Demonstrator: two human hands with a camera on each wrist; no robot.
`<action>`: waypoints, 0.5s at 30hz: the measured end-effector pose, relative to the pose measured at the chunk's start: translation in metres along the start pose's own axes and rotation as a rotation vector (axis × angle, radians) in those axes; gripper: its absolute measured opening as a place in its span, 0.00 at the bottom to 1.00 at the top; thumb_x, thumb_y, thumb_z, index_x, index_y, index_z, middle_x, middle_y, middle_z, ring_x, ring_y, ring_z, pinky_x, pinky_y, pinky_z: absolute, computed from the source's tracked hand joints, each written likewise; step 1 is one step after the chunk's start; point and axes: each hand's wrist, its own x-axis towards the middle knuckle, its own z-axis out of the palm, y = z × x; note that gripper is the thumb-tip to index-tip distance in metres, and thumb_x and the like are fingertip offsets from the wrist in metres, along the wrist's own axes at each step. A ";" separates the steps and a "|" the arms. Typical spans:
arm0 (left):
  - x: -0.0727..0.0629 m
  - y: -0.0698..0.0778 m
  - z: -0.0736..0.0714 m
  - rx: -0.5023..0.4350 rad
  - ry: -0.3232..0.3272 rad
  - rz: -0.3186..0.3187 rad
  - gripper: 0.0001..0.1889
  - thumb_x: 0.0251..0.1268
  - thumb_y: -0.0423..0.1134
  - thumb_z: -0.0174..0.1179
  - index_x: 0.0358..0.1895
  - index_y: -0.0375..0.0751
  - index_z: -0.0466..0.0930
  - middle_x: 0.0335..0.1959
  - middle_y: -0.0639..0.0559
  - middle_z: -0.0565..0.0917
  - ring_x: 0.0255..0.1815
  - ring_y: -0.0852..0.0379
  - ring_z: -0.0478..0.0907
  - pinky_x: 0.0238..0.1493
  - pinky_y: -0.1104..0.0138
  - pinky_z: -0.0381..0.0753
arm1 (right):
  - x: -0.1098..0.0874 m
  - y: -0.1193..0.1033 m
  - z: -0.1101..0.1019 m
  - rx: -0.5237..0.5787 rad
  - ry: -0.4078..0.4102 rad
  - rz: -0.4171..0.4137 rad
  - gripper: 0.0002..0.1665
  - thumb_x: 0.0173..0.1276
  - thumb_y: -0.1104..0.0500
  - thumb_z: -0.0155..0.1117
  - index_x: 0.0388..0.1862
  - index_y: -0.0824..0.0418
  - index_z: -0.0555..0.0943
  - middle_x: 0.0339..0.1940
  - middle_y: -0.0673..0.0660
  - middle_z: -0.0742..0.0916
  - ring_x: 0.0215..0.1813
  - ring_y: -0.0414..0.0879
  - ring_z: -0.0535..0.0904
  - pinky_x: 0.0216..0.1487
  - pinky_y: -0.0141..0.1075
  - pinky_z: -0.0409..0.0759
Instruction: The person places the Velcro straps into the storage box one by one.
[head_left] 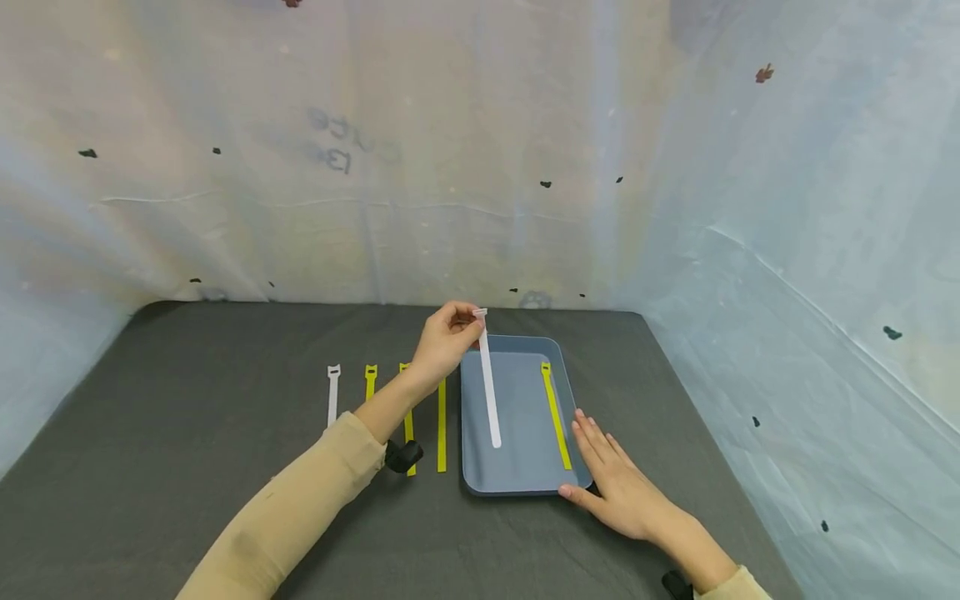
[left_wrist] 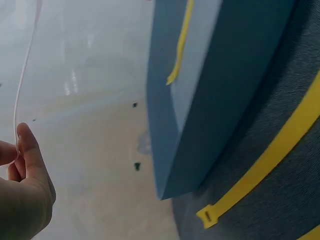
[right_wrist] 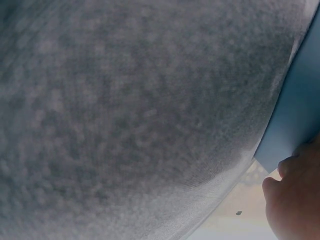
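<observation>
In the head view my left hand (head_left: pixel 442 346) pinches the slotted head of a white hook-and-loop cable tie (head_left: pixel 489 392), which hangs over the blue-grey tray (head_left: pixel 517 477). The left wrist view shows that white tie (left_wrist: pixel 21 85) edge-on, rising from my thumb and fingers. A yellow cable tie (head_left: pixel 556 415) lies along the tray's right side. My right hand (head_left: pixel 621 492) rests with straight fingers against the tray's right edge near its front corner. Only part of that hand (right_wrist: pixel 297 197) shows in the right wrist view, against the tray's wall (right_wrist: pixel 295 100).
Left of the tray, a yellow tie (head_left: pixel 442 427) lies on the dark grey cloth. Another yellow tie (head_left: pixel 408 429), a third yellow tie (head_left: pixel 371 382) and a white tie (head_left: pixel 333 393) lie farther left, partly behind my left arm. Pale sheeting (head_left: pixel 450 167) hangs behind the table.
</observation>
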 end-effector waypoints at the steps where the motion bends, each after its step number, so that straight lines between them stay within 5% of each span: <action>1: 0.001 -0.003 0.002 0.006 -0.007 -0.013 0.11 0.78 0.30 0.57 0.58 0.32 0.76 0.47 0.43 0.80 0.39 0.58 0.81 0.44 0.66 0.85 | 0.000 0.000 0.000 -0.001 0.000 0.000 0.59 0.75 0.28 0.56 0.86 0.64 0.49 0.88 0.57 0.50 0.86 0.60 0.48 0.79 0.62 0.52; 10: 0.007 -0.023 0.024 0.064 -0.078 -0.085 0.11 0.78 0.32 0.59 0.58 0.35 0.77 0.48 0.42 0.79 0.39 0.55 0.83 0.46 0.61 0.87 | -0.002 -0.001 -0.002 0.003 -0.008 0.009 0.59 0.75 0.29 0.57 0.86 0.65 0.49 0.88 0.58 0.50 0.86 0.59 0.47 0.79 0.63 0.52; 15: 0.010 -0.034 0.033 0.115 -0.127 -0.094 0.12 0.78 0.31 0.58 0.59 0.34 0.76 0.48 0.42 0.78 0.39 0.53 0.84 0.53 0.48 0.86 | -0.003 -0.001 -0.003 0.014 -0.022 0.017 0.59 0.75 0.29 0.56 0.86 0.65 0.48 0.88 0.58 0.49 0.86 0.58 0.46 0.80 0.63 0.51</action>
